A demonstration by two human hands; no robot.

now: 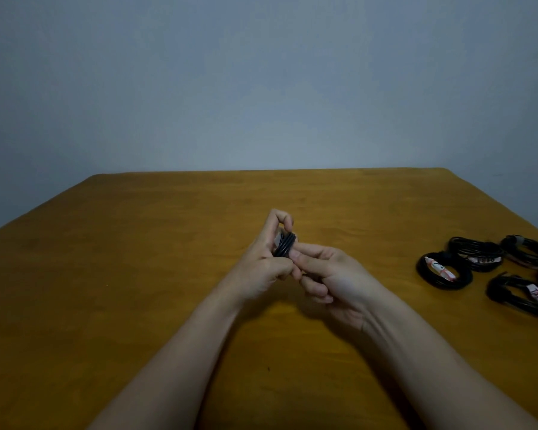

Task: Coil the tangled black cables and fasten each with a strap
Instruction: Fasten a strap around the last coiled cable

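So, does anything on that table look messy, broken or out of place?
Nothing stands out. The left hand and right hand hold one small black cable coil over the wooden table. The strapped coils lie close together near its right edge, partly cut off by the picture.

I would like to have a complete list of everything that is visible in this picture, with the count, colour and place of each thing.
flat wooden table: one, yellow-brown, fills the lower half of the view.
plain wall: one, grey-blue, behind the table.
strapped coils of black cable: at least four, black with white-and-red straps, close together on the table at the right edge.
small coil of black cable: one, black, held above the middle of the table.
left hand: one, grips the small coil.
right hand: one, pinches the near edge of the small coil.
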